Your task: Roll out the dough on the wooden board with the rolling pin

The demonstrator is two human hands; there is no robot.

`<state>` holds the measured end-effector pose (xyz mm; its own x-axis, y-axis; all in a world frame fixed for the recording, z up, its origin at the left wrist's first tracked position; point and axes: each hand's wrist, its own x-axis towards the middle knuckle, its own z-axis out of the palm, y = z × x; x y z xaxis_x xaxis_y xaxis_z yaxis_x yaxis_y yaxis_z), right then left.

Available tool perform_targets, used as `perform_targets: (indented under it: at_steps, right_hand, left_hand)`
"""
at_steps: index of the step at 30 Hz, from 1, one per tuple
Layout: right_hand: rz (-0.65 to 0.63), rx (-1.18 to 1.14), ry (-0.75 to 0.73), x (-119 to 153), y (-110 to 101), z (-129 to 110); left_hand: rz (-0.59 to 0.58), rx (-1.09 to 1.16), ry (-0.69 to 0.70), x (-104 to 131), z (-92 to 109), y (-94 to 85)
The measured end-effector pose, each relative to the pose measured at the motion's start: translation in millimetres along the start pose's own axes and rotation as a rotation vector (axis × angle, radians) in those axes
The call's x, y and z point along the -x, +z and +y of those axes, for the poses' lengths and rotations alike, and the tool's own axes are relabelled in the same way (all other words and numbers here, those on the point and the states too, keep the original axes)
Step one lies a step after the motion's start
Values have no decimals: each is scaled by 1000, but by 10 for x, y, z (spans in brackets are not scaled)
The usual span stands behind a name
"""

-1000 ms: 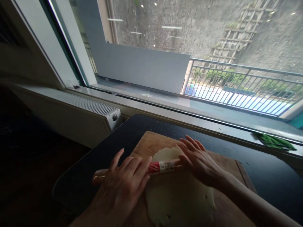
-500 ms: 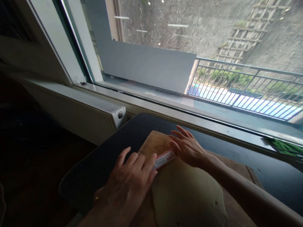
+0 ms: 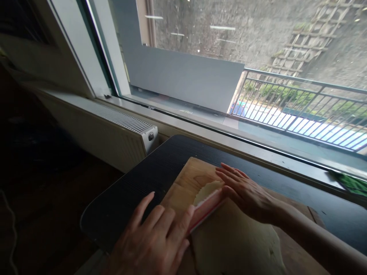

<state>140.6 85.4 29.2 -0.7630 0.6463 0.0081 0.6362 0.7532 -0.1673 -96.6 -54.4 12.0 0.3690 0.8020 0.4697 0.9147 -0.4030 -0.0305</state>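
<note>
A flat sheet of pale dough (image 3: 235, 240) is spread over a wooden board (image 3: 183, 183). Lying across its far part is a red-and-white printed tube (image 3: 205, 210), with a strip of dough showing beyond it. My left hand (image 3: 155, 240), fingers apart, rests at the tube's near left end; its palm side is hidden. At the far right end, my right hand (image 3: 243, 191) lies flat with outstretched fingers over the tube. Neither hand's fingers wrap round it.
The board rests on a black table (image 3: 137, 183) with rounded corners. Behind it run a window sill (image 3: 241, 147) and a large window. A white radiator (image 3: 114, 126) stands at the left. Green cloth-like material (image 3: 349, 183) lies at the right.
Both hands and the tube have come nearer to me over the dough. The tube has turned, so its red side shows instead of the printed label. Dough beyond it is now uncovered.
</note>
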Motion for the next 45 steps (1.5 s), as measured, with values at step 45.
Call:
perform_targets:
  at_steps: [45]
  right_hand:
    - [169,-25,525,-380,65,357]
  left_hand:
    - [-12,37,-118,-924,-42,454]
